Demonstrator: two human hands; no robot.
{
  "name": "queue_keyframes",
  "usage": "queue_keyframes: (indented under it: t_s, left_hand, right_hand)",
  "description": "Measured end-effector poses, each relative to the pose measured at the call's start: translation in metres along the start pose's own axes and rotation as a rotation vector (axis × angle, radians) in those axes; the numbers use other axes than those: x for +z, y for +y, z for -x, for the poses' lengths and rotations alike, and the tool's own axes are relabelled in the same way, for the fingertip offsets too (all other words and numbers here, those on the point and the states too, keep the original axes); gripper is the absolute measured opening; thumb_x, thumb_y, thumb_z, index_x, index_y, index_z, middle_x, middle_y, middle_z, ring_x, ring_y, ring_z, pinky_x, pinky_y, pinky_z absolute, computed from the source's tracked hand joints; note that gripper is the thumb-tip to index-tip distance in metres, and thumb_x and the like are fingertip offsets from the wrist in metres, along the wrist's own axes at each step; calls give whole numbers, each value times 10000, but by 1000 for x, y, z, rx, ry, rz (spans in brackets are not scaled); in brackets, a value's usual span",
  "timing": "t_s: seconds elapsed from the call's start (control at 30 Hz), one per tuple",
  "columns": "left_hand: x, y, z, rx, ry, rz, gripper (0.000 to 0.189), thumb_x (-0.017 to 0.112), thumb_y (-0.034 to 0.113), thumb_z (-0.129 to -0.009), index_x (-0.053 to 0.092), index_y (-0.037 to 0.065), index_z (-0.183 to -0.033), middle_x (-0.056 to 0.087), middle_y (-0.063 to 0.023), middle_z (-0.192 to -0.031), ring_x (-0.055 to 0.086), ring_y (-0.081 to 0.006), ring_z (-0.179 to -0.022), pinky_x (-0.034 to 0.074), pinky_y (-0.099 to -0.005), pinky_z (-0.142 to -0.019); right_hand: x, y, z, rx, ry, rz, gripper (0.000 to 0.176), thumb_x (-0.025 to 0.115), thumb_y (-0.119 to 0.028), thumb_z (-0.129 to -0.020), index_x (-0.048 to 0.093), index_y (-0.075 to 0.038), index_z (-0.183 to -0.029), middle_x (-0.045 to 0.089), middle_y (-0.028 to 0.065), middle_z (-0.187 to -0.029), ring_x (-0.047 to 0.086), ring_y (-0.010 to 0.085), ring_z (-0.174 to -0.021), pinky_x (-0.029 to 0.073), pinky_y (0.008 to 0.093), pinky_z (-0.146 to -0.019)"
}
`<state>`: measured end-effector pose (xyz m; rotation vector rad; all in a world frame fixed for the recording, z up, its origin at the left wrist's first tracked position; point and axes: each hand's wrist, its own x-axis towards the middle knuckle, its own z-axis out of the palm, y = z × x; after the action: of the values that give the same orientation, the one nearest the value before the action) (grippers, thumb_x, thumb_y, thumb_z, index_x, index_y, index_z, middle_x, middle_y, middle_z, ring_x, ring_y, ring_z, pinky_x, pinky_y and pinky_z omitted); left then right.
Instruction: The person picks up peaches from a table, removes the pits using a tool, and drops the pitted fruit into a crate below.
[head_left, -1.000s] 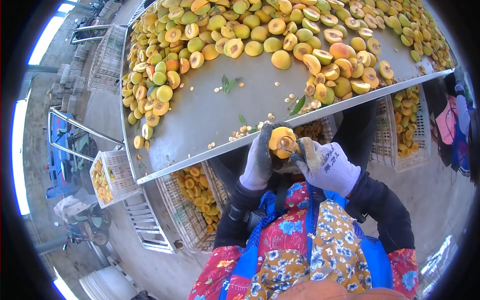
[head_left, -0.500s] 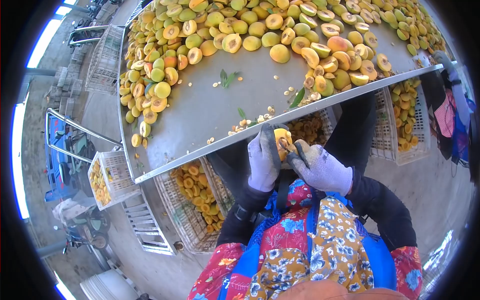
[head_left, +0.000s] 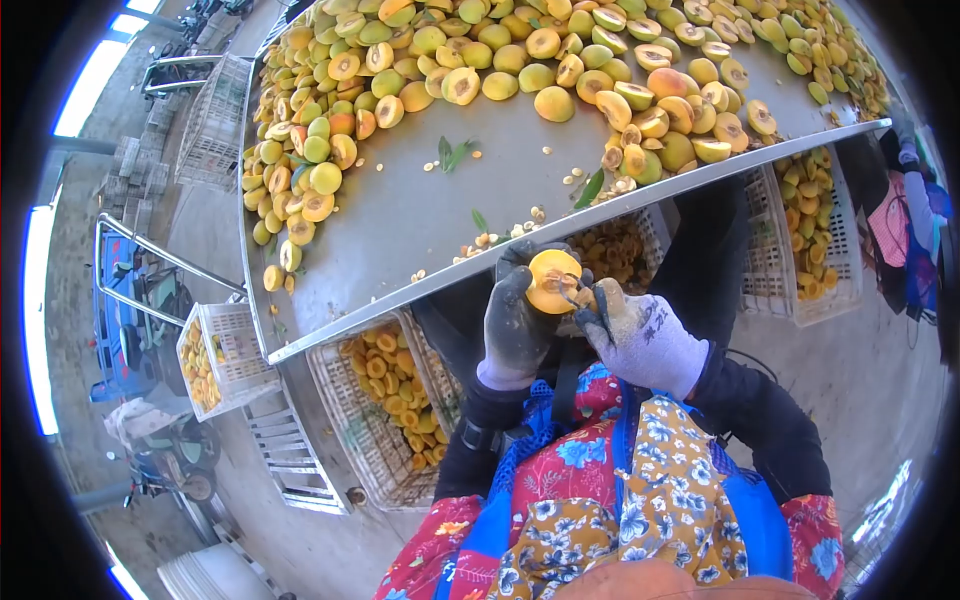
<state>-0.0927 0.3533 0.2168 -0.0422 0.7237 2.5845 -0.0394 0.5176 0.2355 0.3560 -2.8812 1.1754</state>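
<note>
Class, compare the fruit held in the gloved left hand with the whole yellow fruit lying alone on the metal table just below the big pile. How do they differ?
The held fruit is cut open and shows its orange flesh, while the whole fruit is uncut and smooth-skinned. The held fruit sits off the table in the left hand's grip, while the whole fruit rests on the table, untouched. Both are yellow-orange and roundish.

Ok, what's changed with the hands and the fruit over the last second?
The left hand turned. Half a second ago its back hid most of the fruit half; now the orange cut face shows again, as it did a second ago. The right hand stayed against the fruit. Nothing was let go. The table, its fruit pile and the crates below stayed as they were.
</note>
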Motion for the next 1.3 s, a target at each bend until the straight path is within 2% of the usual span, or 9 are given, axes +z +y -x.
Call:
queue_keyframes:
  t_s: [0.1, 0.2, 0.6, 0.7, 0.8, 0.9, 0.93, 1.07, 1.3]
  left_hand:
    - [-1, -8, 5, -7, 119, -21, 353, 442, 307, -1042, 499, 27, -1250, 591, -185, -1182, 620, -286, -1091, 503, -432, -987]
    - [-14, -16, 9, 2, 51, -79, 428, 401, 383, -1063, 527, 18, -1246, 600, -170, -1178, 612, -268, -1085, 496, -411, -982]
    - [-15, -41, 15, 389, 161, -608, 330, 480, 277, -1050, 518, -1, -1223, 617, -141, -1145, 596, -209, -1054, 473, -326, -946]
    - [-24, -47, 17, 511, 164, -832, 334, 468, 246, -1052, 498, -8, -1267, 592, -144, -1200, 571, -203, -1105, 453, -330, -975]
    - [-27, -46, 13, 504, 115, -927, 357, 442, 229, -1057, 474, -13, -1318, 572, -147, -1240, 547, -208, -1162, 432, -339, -1008]
    - [-16, -36, 16, 143, 198, -550, 393, 479, 283, -1052, 486, 1, -1326, 589, -139, -1217, 597, -206, -1100, 481, -327, -958]
    - [-14, -34, 16, 19, 237, -382, 397, 485, 301, -1051, 499, 4, -1313, 598, -135, -1202, 610, -201, -1079, 493, -322, -942]
    - [-22, -41, 17, 121, 259, -670, 402, 457, 370, -1060, 584, 5, -1171, 654, -94, -1008, 634, -159, -928, 515, -289, -848]
    - [-27, -50, 20, 190, 326, -780, 394, 423, 350, -1074, 588, -1, -1150, 647, -87, -989, 617, -142, -896, 499, -268, -815]
  right_hand:
    - [0, 1, 4, -1, -51, 11, 333, 602, -290, -960, 525, 34, -980, 624, 161, -616, 638, 326, -511, 482, 405, -459]
    - [2, 1, 7, -17, -69, 52, 334, 589, -286, -966, 525, 42, -987, 637, 164, -651, 648, 320, -535, 488, 400, -471]
    - [13, 3, 6, -45, -165, -173, 224, 532, -171, -976, 584, 43, -1015, 601, 231, -786, 636, 349, -660, 492, 430, -538]
    - [27, 26, 5, -373, -49, -139, 209, 516, -140, -973, 616, 29, -1044, 582, 244, -869, 625, 357, -689, 504, 433, -574]
    - [29, 29, 8, -2, -178, -361, 232, 505, -135, -974, 614, 34, -1089, 572, 223, -863, 611, 351, -650, 503, 426, -559]
    - [24, 35, 11, -319, -171, 251, 221, 510, -159, -983, 624, 16, -1057, 589, 221, -855, 639, 322, -660, 493, 414, -518]
    - [24, 34, 12, -247, -194, 188, 228, 513, -179, -985, 615, 16, -1048, 598, 212, -827, 643, 314, -644, 488, 409, -503]
    - [29, 27, 16, -53, -207, 112, 280, 523, -254, -989, 573, 20, -1019, 624, 163, -700, 650, 288, -577, 478, 390, -462]
    - [25, 23, 21, -41, -148, 177, 347, 531, -308, -981, 539, 35, -1037, 637, 130, -632, 663, 288, -566, 503, 372, -492]
